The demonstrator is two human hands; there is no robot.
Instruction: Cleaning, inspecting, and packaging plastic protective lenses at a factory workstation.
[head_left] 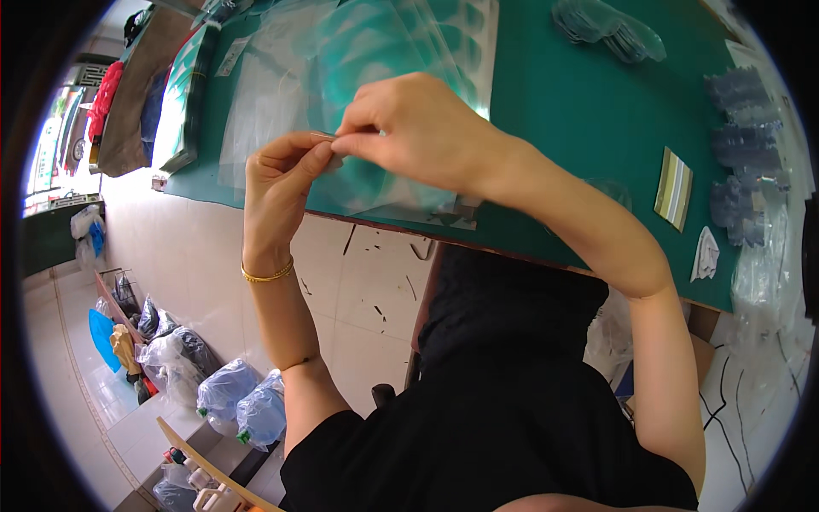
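Note:
My left hand [286, 175], with a gold bangle at its wrist, is closed in a pinch above the near edge of the green table. From the right my right hand [418, 128] reaches across, and its thumb and fingertips press together against the left fingertips. What lies between them is too small and too hidden to name. Beneath and beyond both hands spread clear plastic sheets [277, 94], some overlapping. A blurred see-through piece hangs or lies just below the fingers; I cannot tell whether it is held.
A banded stack of sheets [181, 107] stands at the table's left end. Nested clear plastic pieces [610, 30] lie far right, and more line the right edge [740, 145]. Nearer are a gold-and-silver strip [674, 189] and a white scrap [705, 254]. Bagged bottles [229, 388] sit on the floor, left.

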